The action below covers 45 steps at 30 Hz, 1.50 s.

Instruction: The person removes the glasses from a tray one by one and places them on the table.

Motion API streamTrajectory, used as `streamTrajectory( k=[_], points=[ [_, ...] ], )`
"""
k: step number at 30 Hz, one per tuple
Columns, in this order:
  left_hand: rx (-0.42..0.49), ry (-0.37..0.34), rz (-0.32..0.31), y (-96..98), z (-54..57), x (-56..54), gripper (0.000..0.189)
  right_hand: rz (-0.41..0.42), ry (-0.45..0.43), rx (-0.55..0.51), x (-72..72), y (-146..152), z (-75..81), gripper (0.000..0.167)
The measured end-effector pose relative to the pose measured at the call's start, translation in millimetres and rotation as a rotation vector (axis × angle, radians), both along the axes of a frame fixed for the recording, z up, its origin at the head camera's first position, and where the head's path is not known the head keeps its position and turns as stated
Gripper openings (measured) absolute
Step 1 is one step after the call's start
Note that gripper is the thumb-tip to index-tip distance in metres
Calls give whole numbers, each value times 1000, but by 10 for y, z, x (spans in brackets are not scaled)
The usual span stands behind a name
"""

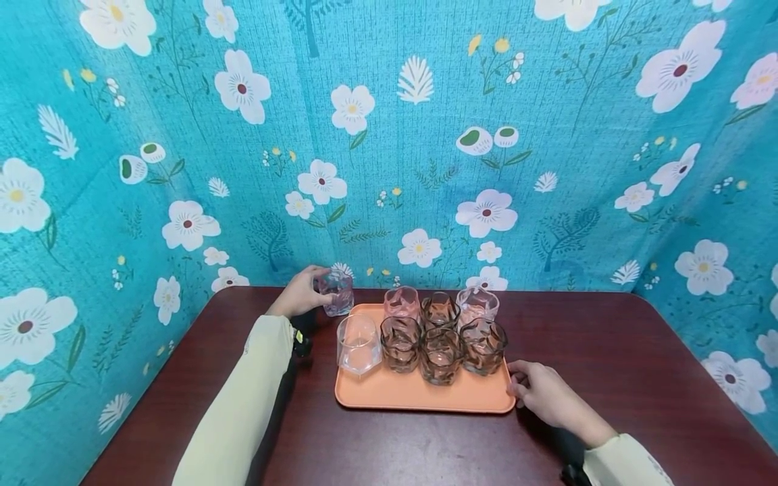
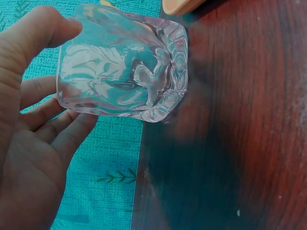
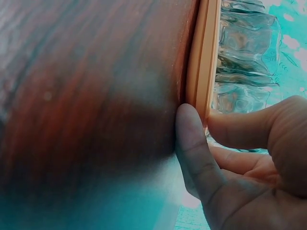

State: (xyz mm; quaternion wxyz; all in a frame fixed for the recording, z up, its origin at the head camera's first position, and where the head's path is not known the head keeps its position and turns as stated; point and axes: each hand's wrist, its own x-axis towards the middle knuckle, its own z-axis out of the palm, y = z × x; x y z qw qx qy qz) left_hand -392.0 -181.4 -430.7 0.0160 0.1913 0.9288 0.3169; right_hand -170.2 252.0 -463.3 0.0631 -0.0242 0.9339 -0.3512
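Note:
My left hand (image 1: 302,291) holds a clear, faceted drinking glass (image 1: 339,294) near the table's back edge, just off the tray's back left corner. In the left wrist view, thumb and fingers grip this glass (image 2: 110,67) near its rim, and its thick base faces the table. With thumb and fingertips, my right hand (image 1: 547,393) pinches the right edge of an orange tray (image 1: 419,399). The right wrist view shows the tray's rim (image 3: 204,62) between them. On the tray stand a clear glass (image 1: 359,344), several smoky brown glasses (image 1: 440,358), a pink glass (image 1: 401,302) and a pale glass (image 1: 478,302).
The tray lies on a dark red-brown wooden table (image 1: 608,358). A turquoise flowered cloth (image 1: 389,169) hangs behind the table and along both sides. The glasses on the tray stand close together towards its back, with a bare strip along the front.

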Motion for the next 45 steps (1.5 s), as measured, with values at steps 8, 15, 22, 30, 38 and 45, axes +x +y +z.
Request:
streamTrajectory(
  k=[8,15,22,30,38,45],
  points=[
    [12,14,-6,-95,30,95,75,1,-5,-8,-8,-11,1,32],
    [25,148,-52,-179,199,361,68,11,-14,-10,-8,22,7,32],
    [32,258,-203,-146,371,822,70,25,-5,-9,-8,27,-5,32],
    [-2,263,-312,48,354,1183,81,38,18,-6,0,30,-14,32],
    [-6,263,-354,235,230,1182,82,31,18,5,4,43,-16,31],
    [-14,245,-356,270,196,1148,77,27,-7,-2,-4,40,-6,32]
  ],
)
